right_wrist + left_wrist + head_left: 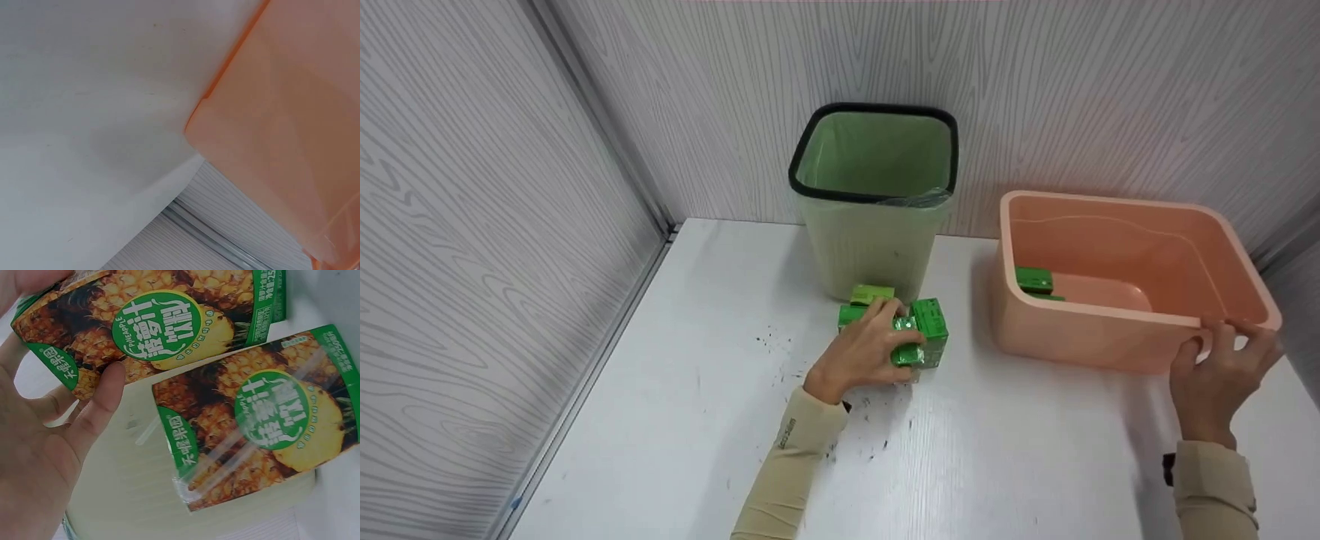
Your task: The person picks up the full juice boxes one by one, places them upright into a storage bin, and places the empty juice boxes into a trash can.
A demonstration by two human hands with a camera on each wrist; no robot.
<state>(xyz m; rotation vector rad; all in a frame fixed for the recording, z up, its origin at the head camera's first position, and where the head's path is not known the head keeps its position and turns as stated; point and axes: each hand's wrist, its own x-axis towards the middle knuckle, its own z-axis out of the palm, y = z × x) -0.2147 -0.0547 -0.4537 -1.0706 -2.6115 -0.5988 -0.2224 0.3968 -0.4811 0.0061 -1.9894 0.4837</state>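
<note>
In the head view my left hand [861,351] reaches into a small group of green cartons at the foot of the bin. It grips a pineapple juice carton [157,326], thumb and fingers around its end in the left wrist view. Beside it stands another pineapple juice carton [253,416], also seen as the green carton [931,322] right of my fingers. A lighter green carton [873,293] shows behind the hand, which hides part of the group. My right hand [1222,375] holds the front rim of an orange tub [1080,330] near its right corner.
A pale green waste bin [870,232] with a black rim and a liner stands against the back wall. Green cartons [1033,280] lie at the left inside the tub. Dark specks are scattered over the white table [720,375] around the left hand.
</note>
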